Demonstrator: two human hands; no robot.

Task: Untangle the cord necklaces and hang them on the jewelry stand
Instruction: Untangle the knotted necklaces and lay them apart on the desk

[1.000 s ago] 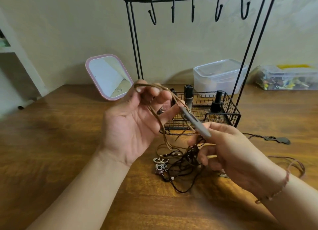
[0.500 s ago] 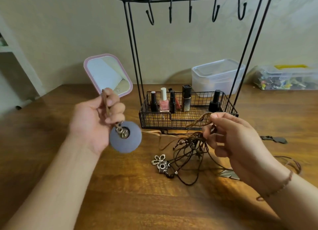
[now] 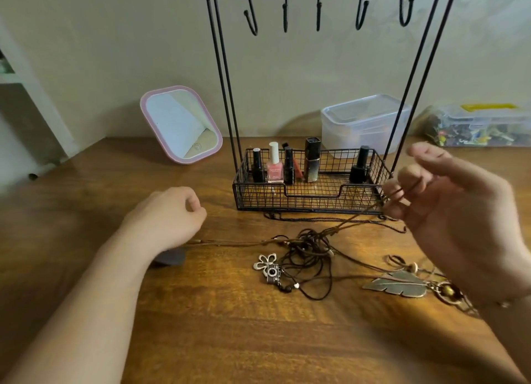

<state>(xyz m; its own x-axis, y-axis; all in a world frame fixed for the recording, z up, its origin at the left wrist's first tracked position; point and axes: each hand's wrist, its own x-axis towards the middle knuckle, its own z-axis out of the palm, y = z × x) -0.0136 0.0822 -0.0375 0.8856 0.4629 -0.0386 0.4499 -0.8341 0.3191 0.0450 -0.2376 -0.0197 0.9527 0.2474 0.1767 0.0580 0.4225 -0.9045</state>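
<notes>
Head view: the right hand (image 3: 448,208) is raised just right of the jewelry stand (image 3: 313,179), its grip pinching a brown cord (image 3: 362,214) that runs down and leftward, its long axis slanting to the tangle of cord necklaces (image 3: 304,251) on the desk (image 3: 230,326). The left hand (image 3: 169,214) hovers loosely curled over the desk, apparently holding nothing, well left of the tangle; the right is nearer. The pink bottle (image 3: 274,168) in the stand's basket bears a label too blurred to read.

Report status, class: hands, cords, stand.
Left hand loosely curled, empty. Right hand pinching brown cord out of tangle. Stand hooks bare.
</notes>
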